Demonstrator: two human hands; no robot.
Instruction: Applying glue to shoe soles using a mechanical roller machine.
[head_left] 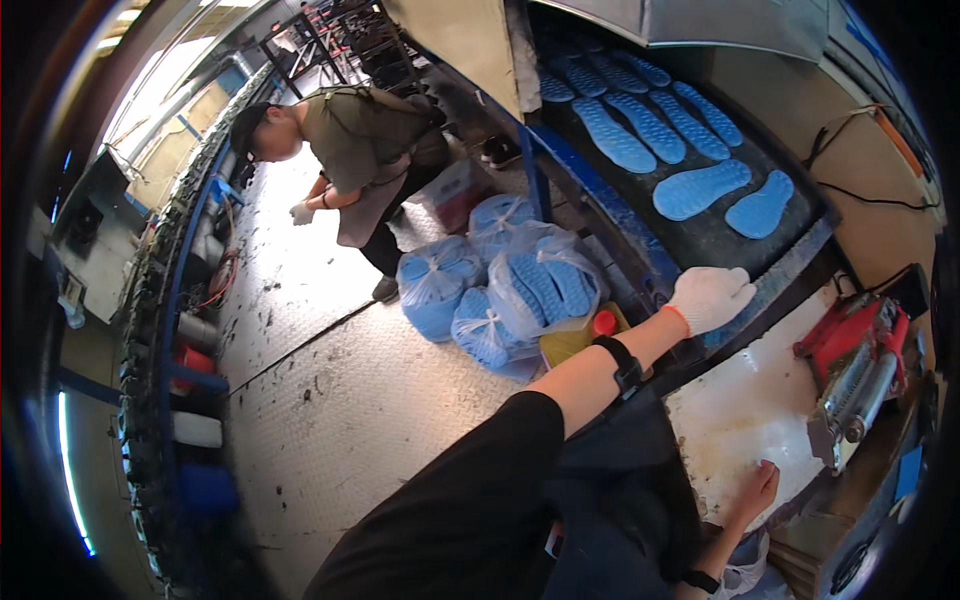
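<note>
My left hand (pixel 712 299), in a white knit glove with an orange cuff edge, rests at the blue-edged end of a black conveyor belt (pixel 700 232). Its fingers point right with nothing visible in them. Beyond it, several blue shoe insoles (pixel 704 189) lie on the belt in rows, running back under a metal hood (pixel 740 25). The nearest single insole (pixel 760 205) is just above the gloved hand. My right hand (pixel 757 490) is bare, its fingers loosely curled over a stained white tabletop (pixel 735 400). Nothing shows in it.
A red and metal device (pixel 860 360) stands on the tabletop's right. Clear bags of blue insoles (pixel 545 285) sit on the floor beside a yellow container (pixel 585 340) with a red cap. Another person (pixel 355 140) bends over at the upper left. A long rack (pixel 165 330) lines the left.
</note>
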